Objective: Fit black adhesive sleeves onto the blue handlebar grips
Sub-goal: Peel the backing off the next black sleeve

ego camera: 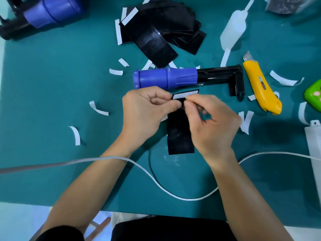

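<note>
A blue handlebar grip (165, 79) on a black L-shaped bar (224, 73) lies across the middle of the green table (52, 94). Just in front of it both hands hold a black adhesive sleeve (179, 134) that hangs down toward me. My left hand (145, 112) pinches the sleeve's top edge. My right hand (212, 122) pinches the white backing strip (185, 94) at that same top edge. A pile of black sleeves (161, 30) lies at the back.
More blue grips on black bars (48, 13) lie at the back left. A white squeeze bottle (233, 28), a yellow utility knife (260, 87), a green object (313, 96) and a white box (314, 146) sit on the right. Peeled white strips are scattered about; a white cable (156, 181) crosses the front.
</note>
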Available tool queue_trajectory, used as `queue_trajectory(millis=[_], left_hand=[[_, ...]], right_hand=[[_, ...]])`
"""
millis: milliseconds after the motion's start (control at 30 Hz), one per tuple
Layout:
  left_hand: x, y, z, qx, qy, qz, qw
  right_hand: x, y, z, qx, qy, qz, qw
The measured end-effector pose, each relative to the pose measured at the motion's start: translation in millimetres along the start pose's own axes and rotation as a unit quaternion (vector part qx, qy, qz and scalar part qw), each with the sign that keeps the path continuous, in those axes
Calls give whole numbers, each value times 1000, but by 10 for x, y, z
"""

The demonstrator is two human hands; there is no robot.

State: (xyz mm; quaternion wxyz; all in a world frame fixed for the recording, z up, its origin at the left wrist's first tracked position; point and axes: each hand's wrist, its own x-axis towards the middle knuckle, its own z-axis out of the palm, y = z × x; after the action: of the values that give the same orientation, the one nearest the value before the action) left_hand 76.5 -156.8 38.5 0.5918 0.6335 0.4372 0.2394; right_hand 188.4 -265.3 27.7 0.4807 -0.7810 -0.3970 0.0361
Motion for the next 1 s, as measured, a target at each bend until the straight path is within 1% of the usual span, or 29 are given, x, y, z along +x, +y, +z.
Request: queue_trajectory(millis=[33,100,200,300,367,433,533,667,833,1000], left_hand=[[-7,1,-6,8,-9,8,1000],[-10,23,-28,21,-36,18,999],[15,38,-72,26,-72,29,997],[6,35,-63,43,-78,36,995],[-15,16,-39,45,-64,31,996],[-32,-1,-19,41,-49,30,997],[-54,-6,-5,48,-51,42,997],[-86,-7,22,75,-48,54,995],[-104,0,41,96,-40,75,992],[-99,-3,32,102,-47,81,990]], right_hand=[[-3,-6,6,25,-24,2,999],[15,-4,0,64,-48,37,996],[59,19,-17,90,-48,83,991],[51,3,-8,73,-32,83,993],[18,-8,13,45,-15,56,997],[-10,4,41,-5,5,5,1000],[-10,35,46,-40,12,-39,998],[2,78,20,-34,3,-59,998],[22,95,42,-67,6,-88,994],[20,96,47,-57,25,-85,994]])
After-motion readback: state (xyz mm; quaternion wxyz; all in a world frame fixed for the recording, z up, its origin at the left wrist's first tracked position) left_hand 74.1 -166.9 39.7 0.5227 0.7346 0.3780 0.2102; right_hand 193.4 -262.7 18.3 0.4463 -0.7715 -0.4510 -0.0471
